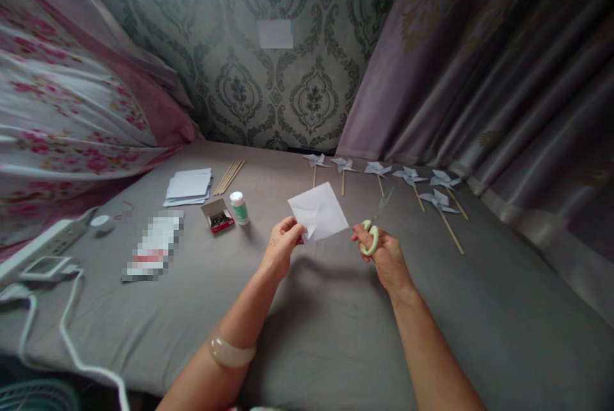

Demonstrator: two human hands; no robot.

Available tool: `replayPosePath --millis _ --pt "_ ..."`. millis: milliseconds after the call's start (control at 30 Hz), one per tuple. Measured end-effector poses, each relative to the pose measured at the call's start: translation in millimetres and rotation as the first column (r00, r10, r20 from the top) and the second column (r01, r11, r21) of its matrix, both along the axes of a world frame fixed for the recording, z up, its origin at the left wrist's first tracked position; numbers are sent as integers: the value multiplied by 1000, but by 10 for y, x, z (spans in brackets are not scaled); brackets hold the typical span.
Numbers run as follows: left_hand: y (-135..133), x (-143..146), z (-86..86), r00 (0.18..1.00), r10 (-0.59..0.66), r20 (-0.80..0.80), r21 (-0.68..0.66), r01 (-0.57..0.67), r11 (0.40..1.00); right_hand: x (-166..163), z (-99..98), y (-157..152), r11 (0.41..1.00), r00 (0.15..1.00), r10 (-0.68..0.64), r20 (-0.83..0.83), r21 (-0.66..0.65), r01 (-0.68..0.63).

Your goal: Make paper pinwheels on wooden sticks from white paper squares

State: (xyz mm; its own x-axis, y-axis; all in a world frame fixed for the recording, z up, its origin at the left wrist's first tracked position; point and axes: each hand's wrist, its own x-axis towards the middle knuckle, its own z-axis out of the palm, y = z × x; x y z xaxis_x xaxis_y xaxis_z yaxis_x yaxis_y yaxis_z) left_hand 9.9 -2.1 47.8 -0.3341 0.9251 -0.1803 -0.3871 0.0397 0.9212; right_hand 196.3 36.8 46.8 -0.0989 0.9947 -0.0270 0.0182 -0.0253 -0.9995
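Head cam, facing fwd/down, paper sq. (322,208) near, wall (278,85) farther

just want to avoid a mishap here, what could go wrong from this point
The scissors in the right hand could nick the left hand if brought close to its grip on the paper sheet. The sheet, held up at one corner, might also bend or shift under a cut. The small box stands open with little dark pieces inside, just beyond the left hand, so a knock could spill them.
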Motion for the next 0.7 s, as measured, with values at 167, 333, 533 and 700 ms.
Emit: replayPosePath --millis 167,333,533,700 --pt "-31 50 17 993 -93 -72 -50 90 995 -40 29 -45 1000 999 19 39 -16 -18" --pt "-10 41 -25 993 -107 -49 -51 104 993 -65 -27 -67 999 999 43 -22 -1 -43" --pt "22 39 -60 982 -96 160 -20 101 995 -87 -140 -53 996 991 -32 -132 82 43" --pt "-24 184 -52 950 -181 254 -28 194 981 -139 -184 -57 988 965 -114 -236 78 136"
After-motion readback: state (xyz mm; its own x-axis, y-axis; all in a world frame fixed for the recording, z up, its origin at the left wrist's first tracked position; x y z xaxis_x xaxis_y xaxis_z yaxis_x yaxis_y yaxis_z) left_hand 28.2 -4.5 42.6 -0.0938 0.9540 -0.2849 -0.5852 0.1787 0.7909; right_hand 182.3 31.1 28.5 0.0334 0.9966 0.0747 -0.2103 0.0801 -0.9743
